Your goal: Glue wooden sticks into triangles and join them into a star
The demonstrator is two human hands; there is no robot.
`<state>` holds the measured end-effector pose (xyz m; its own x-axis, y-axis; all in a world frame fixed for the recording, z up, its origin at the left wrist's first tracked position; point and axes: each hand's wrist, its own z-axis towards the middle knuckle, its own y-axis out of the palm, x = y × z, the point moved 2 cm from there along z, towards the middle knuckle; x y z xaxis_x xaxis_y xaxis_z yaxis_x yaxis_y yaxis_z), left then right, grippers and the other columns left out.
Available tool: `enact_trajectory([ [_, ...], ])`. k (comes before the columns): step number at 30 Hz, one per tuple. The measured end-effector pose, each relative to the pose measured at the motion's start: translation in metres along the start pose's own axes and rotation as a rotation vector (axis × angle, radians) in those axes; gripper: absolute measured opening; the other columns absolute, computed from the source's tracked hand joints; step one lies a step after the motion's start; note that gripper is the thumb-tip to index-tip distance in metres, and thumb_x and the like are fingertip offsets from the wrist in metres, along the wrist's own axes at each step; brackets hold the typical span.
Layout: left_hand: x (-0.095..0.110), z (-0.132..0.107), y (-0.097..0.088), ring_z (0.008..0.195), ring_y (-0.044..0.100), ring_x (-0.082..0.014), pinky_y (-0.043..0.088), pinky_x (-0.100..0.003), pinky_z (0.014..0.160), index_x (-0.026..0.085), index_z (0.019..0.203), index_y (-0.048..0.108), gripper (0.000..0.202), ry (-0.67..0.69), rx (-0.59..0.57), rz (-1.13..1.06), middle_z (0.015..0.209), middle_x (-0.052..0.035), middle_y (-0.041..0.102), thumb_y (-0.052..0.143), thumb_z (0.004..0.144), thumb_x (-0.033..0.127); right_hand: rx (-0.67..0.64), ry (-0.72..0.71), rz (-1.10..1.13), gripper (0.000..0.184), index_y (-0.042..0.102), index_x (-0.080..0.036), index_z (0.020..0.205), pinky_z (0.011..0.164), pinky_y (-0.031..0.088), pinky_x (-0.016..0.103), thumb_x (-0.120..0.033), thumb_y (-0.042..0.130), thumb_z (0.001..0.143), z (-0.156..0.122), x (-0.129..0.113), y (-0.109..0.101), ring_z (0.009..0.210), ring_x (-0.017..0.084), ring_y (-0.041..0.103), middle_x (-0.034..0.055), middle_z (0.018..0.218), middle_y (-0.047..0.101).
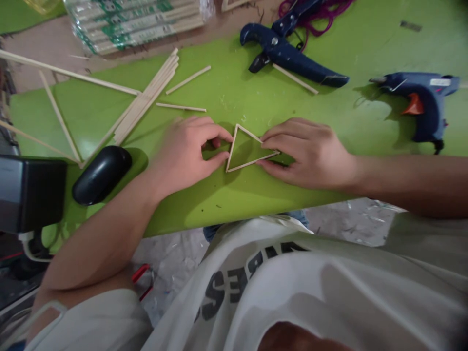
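A small triangle of thin wooden sticks (244, 165) lies on the green tabletop (190, 209) in front of me. My left hand (185, 153) has its thumb and fingertips against the triangle's left side. On the opposite side, my right hand (310, 153) grips the triangle near its right corner, fingers on the upper stick and thumb by the lower one. That corner is partly covered by the fingers. Two short cut sticks (188, 80) rest beyond my left hand, and another short stick (295, 79) lies beside a dark blue hand cutter (292, 56).
At the right is a blue glue gun (429, 95) with an orange trigger. A bundle of long sticks (146, 97) lies left, near a larger stick frame (60, 114) and a black computer mouse (102, 174). Wrapped chopsticks (142, 24) and purple cord (329, 17) are at the back.
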<state>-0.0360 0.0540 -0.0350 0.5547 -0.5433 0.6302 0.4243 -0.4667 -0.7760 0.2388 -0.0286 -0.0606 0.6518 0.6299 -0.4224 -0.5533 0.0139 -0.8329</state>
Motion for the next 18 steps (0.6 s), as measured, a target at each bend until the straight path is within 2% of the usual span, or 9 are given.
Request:
enact_trajectory([
  [7,-0.0010,-0.0003,0.0010,0.090,0.068,-0.0236,0.054,-0.039,0.083,0.025,0.115,0.088,0.020,0.008,0.010,-0.001,0.098,-0.0049,0.076,0.082,0.096,0.026,-0.019,0.018,-0.001,0.016,0.079,-0.025,0.118,0.093,0.072,0.049,-0.035,0.075,0.106,0.0003,-0.0003,-0.0001,0.112,0.030,0.083,0.0100,0.123,0.086],
  [18,-0.0088,-0.0018,0.0063,0.091,0.068,-0.0233,0.051,-0.039,0.082,0.026,0.119,0.086,0.021,0.029,-0.006,0.009,0.100,-0.0039,0.077,0.081,0.099,0.029,0.014,-0.026,-0.075,0.010,0.078,-0.023,0.110,0.086,0.073,0.044,-0.031,0.075,0.105,0.0043,-0.0061,-0.0011,0.102,0.027,0.084,0.0094,0.115,0.088],
])
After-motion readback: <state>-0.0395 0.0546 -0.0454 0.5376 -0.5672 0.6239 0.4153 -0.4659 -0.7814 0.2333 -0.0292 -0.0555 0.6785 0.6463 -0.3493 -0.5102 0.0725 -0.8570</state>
